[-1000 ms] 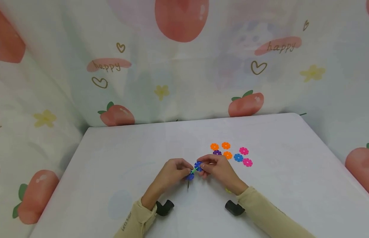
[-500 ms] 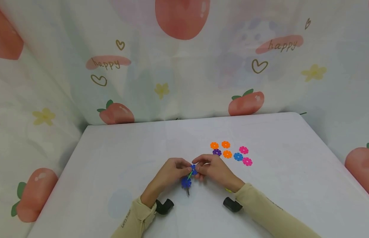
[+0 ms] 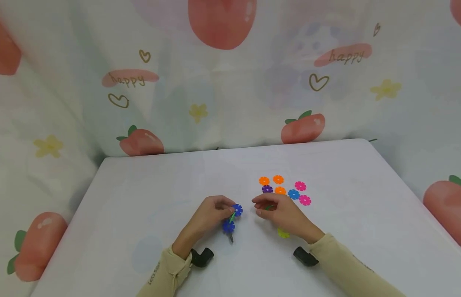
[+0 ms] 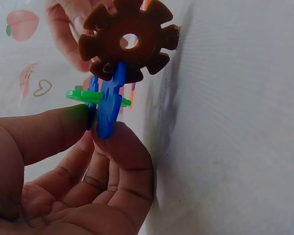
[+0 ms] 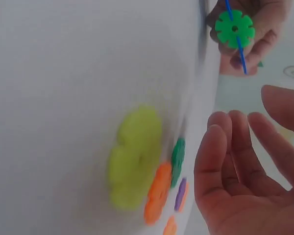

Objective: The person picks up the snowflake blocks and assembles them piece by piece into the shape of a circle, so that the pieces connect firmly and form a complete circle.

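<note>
My left hand (image 3: pixel 211 212) pinches a small chain of notched plastic snowflake discs between thumb and fingers. The chain has an upper blue disc (image 3: pixel 237 210), a light green disc (image 5: pixel 234 29) slotted across it, a lower blue disc (image 3: pixel 228 226) and a brown disc (image 4: pixel 105 46) at the near end. In the left wrist view the brown disc stands face-on to the camera. To the right, my right hand (image 3: pixel 286 212) holds nothing, its fingers loosely bent and apart. Close to it on the table lie a yellow-green disc (image 3: pixel 284 233) and a dark green disc (image 5: pixel 178 161).
Beyond the right hand lie several loose discs: orange (image 3: pixel 278 179), purple (image 3: pixel 267 189), blue (image 3: pixel 294 194) and pink (image 3: pixel 305 200). They are on a white table (image 3: pixel 171 177) with a patterned cloth (image 3: pixel 230 90) behind. Black elbow-shaped pieces (image 3: pixel 202 257) sit by both wrists.
My right hand has let go of the upper blue disc and moved right, uncovering the yellow-green disc. The chain swung lower and stays in my left hand.
</note>
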`<action>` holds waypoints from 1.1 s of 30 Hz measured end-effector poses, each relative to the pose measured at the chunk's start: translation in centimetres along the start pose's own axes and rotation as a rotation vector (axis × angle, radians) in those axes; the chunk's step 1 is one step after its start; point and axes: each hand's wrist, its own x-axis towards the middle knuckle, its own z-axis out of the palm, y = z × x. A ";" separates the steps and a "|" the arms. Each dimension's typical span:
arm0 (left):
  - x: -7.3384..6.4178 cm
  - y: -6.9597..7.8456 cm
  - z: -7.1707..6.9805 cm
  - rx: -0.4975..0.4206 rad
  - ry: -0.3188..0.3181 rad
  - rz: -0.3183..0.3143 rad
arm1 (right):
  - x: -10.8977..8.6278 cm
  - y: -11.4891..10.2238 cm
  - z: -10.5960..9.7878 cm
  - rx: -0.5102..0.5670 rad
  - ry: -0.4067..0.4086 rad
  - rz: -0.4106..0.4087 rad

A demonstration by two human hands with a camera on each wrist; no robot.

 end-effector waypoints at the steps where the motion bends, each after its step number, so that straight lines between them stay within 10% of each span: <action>1: 0.0 0.0 0.0 -0.002 0.001 -0.002 | -0.2 0.1 -0.4 -0.015 0.002 -0.002; 16: -0.2 -0.3 0.0 -0.002 -0.005 -0.024 | -3.9 2.6 -4.1 -0.144 -0.056 -0.060; 33: 0.1 -0.5 -0.1 -0.034 -0.022 -0.021 | -4.1 2.7 -4.0 -0.288 -0.145 -0.049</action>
